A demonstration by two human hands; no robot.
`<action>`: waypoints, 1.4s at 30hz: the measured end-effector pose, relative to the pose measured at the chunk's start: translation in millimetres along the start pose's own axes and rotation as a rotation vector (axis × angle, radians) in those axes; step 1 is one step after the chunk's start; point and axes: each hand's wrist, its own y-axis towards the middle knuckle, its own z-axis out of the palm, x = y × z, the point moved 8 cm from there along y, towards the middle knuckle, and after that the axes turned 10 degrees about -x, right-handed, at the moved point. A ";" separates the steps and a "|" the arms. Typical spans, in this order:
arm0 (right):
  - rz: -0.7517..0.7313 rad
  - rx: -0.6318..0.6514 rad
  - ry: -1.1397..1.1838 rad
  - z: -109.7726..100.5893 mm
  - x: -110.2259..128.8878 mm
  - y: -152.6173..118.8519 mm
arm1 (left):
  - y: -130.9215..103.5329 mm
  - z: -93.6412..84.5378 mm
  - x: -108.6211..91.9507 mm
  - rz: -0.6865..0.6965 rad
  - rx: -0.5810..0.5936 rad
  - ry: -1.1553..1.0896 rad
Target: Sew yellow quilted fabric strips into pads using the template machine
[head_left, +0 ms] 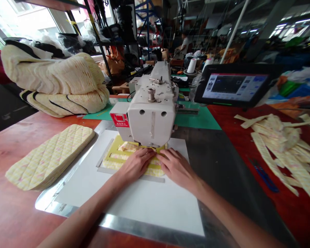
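Under the head of a white sewing machine point(152, 115), a yellow slotted template point(115, 150) lies over a quilted yellow and pink fabric panel point(110, 166). A checked fabric strip point(127, 146) sits on the template and runs toward my fingers. My left hand point(138, 162) is closed with its fingertips on the strip, close below the machine head. From the right, my right hand point(174, 167) meets it, thumb and fingers pinched at the strip's end. The fingers partly hide the strip and the template's right side.
Left of the machine lies a stack of quilted panels point(51, 151), with larger piled bundles point(59, 75) behind. On the right are loose fabric strips point(279, 137), blue thread snips point(266, 177) and a control screen point(235, 86). A white sheet point(155, 203) covers the metal plate.
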 end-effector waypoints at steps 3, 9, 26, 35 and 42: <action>0.011 0.002 0.040 0.0 0.1 -0.8 | 0.4 4.9 -6.5 0.075 0.011 0.110; 0.025 0.032 0.059 -1.5 1.8 -1.5 | -4.4 4.0 -5.1 0.012 -0.007 0.092; 0.047 0.034 0.011 -1.1 2.2 -2.4 | -14.3 -1.7 3.8 -0.066 0.055 0.181; 0.053 0.019 -0.005 -0.7 1.9 -2.8 | -11.6 -4.4 -0.4 -0.056 0.031 0.131; 0.063 -0.018 0.002 -6.9 -8.3 -11.7 | -9.8 -8.1 -1.3 -0.172 -0.048 -0.086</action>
